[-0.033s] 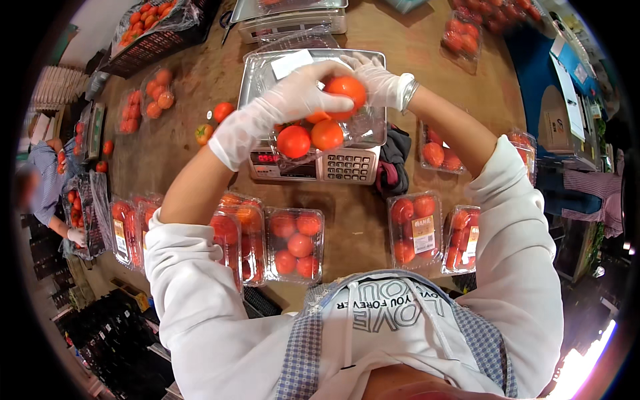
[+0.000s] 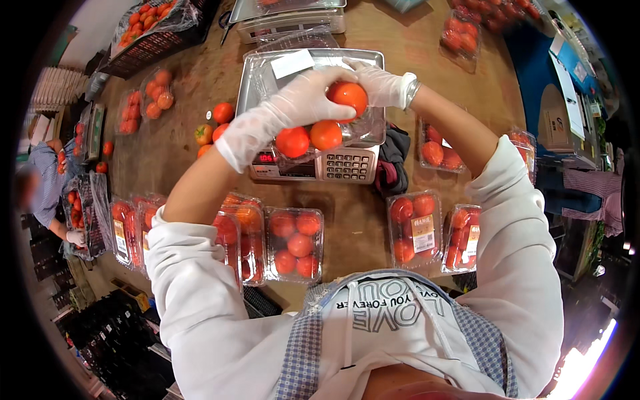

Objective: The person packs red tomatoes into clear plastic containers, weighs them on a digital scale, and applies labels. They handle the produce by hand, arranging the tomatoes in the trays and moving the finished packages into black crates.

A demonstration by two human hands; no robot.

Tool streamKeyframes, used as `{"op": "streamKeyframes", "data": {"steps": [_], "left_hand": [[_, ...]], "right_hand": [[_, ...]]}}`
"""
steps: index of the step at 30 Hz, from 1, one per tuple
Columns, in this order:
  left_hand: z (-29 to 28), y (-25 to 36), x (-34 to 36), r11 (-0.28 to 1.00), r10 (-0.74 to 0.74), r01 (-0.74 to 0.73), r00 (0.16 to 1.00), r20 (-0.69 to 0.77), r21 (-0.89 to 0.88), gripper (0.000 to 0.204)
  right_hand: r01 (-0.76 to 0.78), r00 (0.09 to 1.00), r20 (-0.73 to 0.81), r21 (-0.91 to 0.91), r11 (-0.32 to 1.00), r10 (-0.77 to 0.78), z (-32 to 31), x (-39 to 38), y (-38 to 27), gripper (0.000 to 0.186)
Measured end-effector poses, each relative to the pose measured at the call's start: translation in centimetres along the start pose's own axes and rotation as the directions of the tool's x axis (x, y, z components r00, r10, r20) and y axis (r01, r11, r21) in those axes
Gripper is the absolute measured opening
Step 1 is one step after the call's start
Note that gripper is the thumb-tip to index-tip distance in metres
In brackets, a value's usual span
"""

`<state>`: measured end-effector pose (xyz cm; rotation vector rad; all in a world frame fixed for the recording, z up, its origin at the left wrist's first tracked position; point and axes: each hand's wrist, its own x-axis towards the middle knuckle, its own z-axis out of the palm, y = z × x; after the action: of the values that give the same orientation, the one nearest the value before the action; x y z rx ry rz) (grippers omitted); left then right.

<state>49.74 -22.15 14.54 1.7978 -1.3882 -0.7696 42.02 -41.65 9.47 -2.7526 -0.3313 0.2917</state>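
Gloved, my left hand [image 2: 310, 93] grips a red tomato [image 2: 348, 100] over an open clear plastic container [image 2: 363, 127]. Two more tomatoes [image 2: 292, 142] show in that container, which rests on the steel tray [image 2: 257, 73] of a digital scale [image 2: 343, 165]. At the container’s upper right is my right hand [image 2: 377, 83], also gloved, its fingers curled behind the held tomato; what they hold is hidden. A white slip [image 2: 291, 63] lies at the back of the tray. Loose tomatoes [image 2: 222, 113] sit just left of the scale.
Packed tomato boxes [image 2: 294, 243] line the near table edge. Behind are a crate of tomatoes [image 2: 143, 40], scissors [image 2: 225, 27] and another scale [image 2: 290, 27]. Dark cloth [image 2: 393, 160] lies right of the scale. A co-worker [image 2: 43, 187] handles tomatoes at far left; another person [image 2: 587, 190] stands at right.
My left hand and its tomato have shifted slightly right and down. My right fingers are more curled, and more loose tomatoes show beside my left forearm.
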Motion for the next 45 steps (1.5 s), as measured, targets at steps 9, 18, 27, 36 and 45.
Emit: {"op": "streamKeyframes", "data": {"steps": [9, 18, 27, 36, 45], "left_hand": [[5.9, -0.3, 0.1, 0.752, 0.157, -0.232, 0.972, 0.175, 0.617, 0.056], [-5.6, 6.8, -3.8, 0.966, -0.001, -0.172, 0.741, -0.671, -0.192, 0.042], [-19.3, 7.4, -17.0, 0.983, -0.132, -0.08, 0.332, -0.934, -0.167, 0.05], [-7.3, -17.5, -9.2, 0.478, -0.753, 0.277, 0.617, -0.227, -0.833, 0.075], [-3.0, -8.6, -5.5, 0.433, -0.674, -0.114, 0.618, -0.405, -0.894, 0.06]], "right_hand": [[-0.26, 0.958, 0.134, 0.782, 0.567, 0.254, 1.4, -2.8, 0.9, 0.067], [-0.242, 0.802, -0.155, 0.798, 0.552, 0.576, -2.6, -11.2, 3.6, 0.059], [0.09, 0.702, -0.118, 0.993, 0.077, 0.702, -9.9, -15.3, 7.2, 0.038], [-0.168, 0.856, 0.105, 0.982, 0.082, 0.506, -2.1, 2.2, -2.5, 0.094], [0.062, 0.845, -0.077, 0.997, 0.046, 0.529, -0.8, 1.2, -1.5, 0.062]]}}
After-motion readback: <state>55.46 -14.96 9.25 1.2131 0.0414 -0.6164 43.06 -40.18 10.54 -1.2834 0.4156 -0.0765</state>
